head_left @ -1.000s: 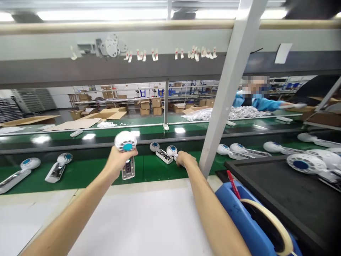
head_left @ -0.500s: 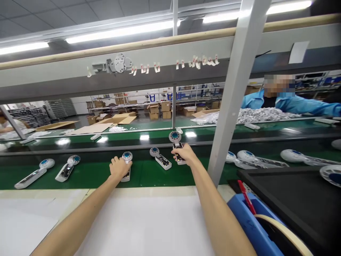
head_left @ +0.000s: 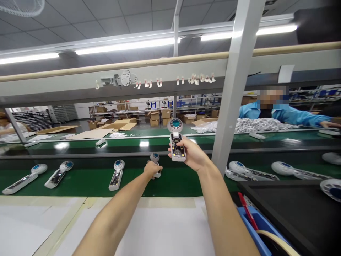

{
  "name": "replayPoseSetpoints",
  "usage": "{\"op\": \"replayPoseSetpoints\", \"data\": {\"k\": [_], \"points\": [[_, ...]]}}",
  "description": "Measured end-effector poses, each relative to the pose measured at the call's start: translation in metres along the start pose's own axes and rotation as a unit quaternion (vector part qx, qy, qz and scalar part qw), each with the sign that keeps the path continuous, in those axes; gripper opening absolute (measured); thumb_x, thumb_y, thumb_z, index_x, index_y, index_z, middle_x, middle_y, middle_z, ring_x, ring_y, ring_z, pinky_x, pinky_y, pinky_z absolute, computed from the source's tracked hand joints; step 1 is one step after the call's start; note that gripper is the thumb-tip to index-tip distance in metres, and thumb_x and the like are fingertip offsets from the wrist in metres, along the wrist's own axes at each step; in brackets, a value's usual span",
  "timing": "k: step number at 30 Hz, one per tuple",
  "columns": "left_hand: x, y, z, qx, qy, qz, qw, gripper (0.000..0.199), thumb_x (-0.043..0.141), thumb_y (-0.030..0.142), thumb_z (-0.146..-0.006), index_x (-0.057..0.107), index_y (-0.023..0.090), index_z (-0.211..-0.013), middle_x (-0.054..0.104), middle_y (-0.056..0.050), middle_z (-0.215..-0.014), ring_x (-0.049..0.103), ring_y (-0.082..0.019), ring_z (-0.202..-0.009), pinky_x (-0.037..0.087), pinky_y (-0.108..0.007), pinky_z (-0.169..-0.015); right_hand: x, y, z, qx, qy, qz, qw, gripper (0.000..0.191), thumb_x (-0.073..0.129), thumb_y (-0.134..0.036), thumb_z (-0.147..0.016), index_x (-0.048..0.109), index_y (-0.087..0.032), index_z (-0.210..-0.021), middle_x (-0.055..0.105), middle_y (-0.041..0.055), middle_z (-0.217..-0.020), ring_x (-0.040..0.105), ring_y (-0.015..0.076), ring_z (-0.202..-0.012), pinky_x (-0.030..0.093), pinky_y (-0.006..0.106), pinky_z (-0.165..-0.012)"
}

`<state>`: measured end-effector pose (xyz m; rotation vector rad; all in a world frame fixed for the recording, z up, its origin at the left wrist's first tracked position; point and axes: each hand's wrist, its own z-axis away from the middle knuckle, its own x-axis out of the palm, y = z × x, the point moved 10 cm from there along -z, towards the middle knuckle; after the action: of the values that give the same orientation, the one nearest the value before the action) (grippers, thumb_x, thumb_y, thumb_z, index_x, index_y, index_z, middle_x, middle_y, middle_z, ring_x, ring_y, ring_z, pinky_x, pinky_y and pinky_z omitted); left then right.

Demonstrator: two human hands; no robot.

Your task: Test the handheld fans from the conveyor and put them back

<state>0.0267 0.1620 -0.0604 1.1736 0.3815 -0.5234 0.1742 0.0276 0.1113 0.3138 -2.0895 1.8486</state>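
Note:
My right hand (head_left: 194, 153) holds up a white handheld device (head_left: 178, 153), its round head with a teal centre at the top and its handle uncovered to a dark circuit board. The thumb lies over the board and the fingers wrap behind it. On the green conveyor belt (head_left: 93, 179), my left hand (head_left: 152, 169) is closed around a second such device (head_left: 155, 157); most of its handle is hidden. To the left, a similar device (head_left: 115, 179) lies face up with its board showing.
More devices (head_left: 55, 178) lie farther left and others (head_left: 250, 170) beyond the grey post (head_left: 231, 89). A black tray (head_left: 301, 213) and a blue bin (head_left: 255, 227) stand at the right. A person in blue sleeves (head_left: 293, 115) works across the line by a pile of white parts (head_left: 258, 125).
My right hand has raised its device off the belt and toward me. My left hand has released one device and moved right to grasp another. The view has tilted up.

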Motion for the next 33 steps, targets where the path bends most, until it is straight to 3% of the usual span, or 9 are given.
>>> {"op": "replayPoseSetpoints", "data": {"k": [3,6,10,13,18,22,27,33], "points": [[0.000,0.003,0.009,0.002,-0.057,0.117,0.991,0.035,0.064,0.037,-0.097,0.061,0.014,-0.124,0.065,-0.009,-0.117,0.066,-0.019,-0.098,0.060,-0.038,-0.083,0.009,-0.014,0.010,-0.022,-0.001,0.012,1.000,0.050,0.054,-0.007,-0.079,0.050,-0.022,-0.126,0.067,0.0028,-0.088,0.074,0.0209,-0.079,0.064,0.035,-0.066],[-0.011,0.020,0.031,0.060,-0.104,0.236,0.964,0.031,0.062,0.037,-0.098,0.062,0.013,-0.117,0.066,-0.007,-0.105,0.065,-0.015,-0.084,0.059,-0.030,-0.072,0.016,-0.026,0.020,-0.046,0.014,0.047,0.998,0.066,0.053,-0.008,-0.081,0.040,-0.025,-0.143,0.069,0.0014,-0.086,0.072,0.0186,-0.069,0.062,0.030,-0.060],[-0.055,0.052,0.086,0.181,-0.123,0.364,0.905,0.025,0.041,0.032,-0.103,0.057,0.012,-0.104,0.065,-0.007,-0.095,0.057,-0.010,-0.062,0.049,-0.025,-0.053,0.031,-0.035,0.029,-0.085,0.006,0.060,0.995,0.077,0.054,-0.010,-0.084,0.028,-0.029,-0.153,0.069,-0.0009,-0.085,0.070,0.0160,-0.064,0.059,0.027,-0.061],[-0.096,0.067,0.137,0.254,-0.126,0.409,0.867,0.019,0.050,0.023,-0.093,0.054,0.016,-0.111,0.068,-0.007,-0.099,0.064,-0.014,-0.064,0.052,-0.028,-0.055,0.045,-0.036,0.033,-0.110,-0.022,0.062,0.992,0.079,0.057,-0.013,-0.084,0.026,-0.032,-0.155,0.070,0.0001,-0.093,0.070,0.0163,-0.069,0.059,0.028,-0.063],[-0.145,0.065,0.201,0.338,-0.121,0.410,0.838,0.048,0.063,0.024,-0.084,0.047,0.019,-0.128,0.071,-0.006,-0.089,0.070,-0.020,-0.061,0.056,-0.031,-0.060,0.074,-0.032,0.038,-0.154,-0.080,0.070,0.982,0.088,0.063,-0.016,-0.081,0.020,-0.031,-0.157,0.070,-0.0003,-0.094,0.069,0.0160,-0.076,0.058,0.028,-0.068],[-0.163,0.055,0.218,0.369,-0.116,0.425,0.819,0.059,0.067,0.021,-0.081,0.039,0.023,-0.134,0.070,-0.009,-0.108,0.070,-0.018,-0.063,0.057,-0.031,-0.056,0.095,-0.023,0.044,-0.157,-0.118,0.082,0.977,0.091,0.064,-0.019,-0.082,0.016,-0.030,-0.158,0.071,-0.0001,-0.092,0.070,0.0166,-0.076,0.059,0.029,-0.070],[-0.174,0.060,0.222,0.416,-0.136,0.410,0.800,0.077,0.067,0.017,-0.080,0.027,0.029,-0.145,0.063,-0.007,-0.114,0.069,-0.017,-0.069,0.060,-0.031,-0.056,0.106,-0.013,0.047,-0.160,-0.122,0.108,0.974,0.093,0.069,-0.021,-0.082,0.018,-0.032,-0.158,0.071,0.0011,-0.095,0.072,0.0193,-0.076,0.060,0.033,-0.068],[-0.175,0.061,0.220,0.428,-0.160,0.397,0.796,0.075,0.065,0.017,-0.084,0.024,0.029,-0.146,0.060,-0.009,-0.121,0.070,-0.017,-0.075,0.062,-0.032,-0.061,0.115,-0.002,0.045,-0.149,-0.132,0.112,0.974,0.090,0.068,-0.022,-0.084,0.018,-0.032,-0.158,0.071,0.0030,-0.099,0.072,0.0219,-0.085,0.062,0.038,-0.076]]}}
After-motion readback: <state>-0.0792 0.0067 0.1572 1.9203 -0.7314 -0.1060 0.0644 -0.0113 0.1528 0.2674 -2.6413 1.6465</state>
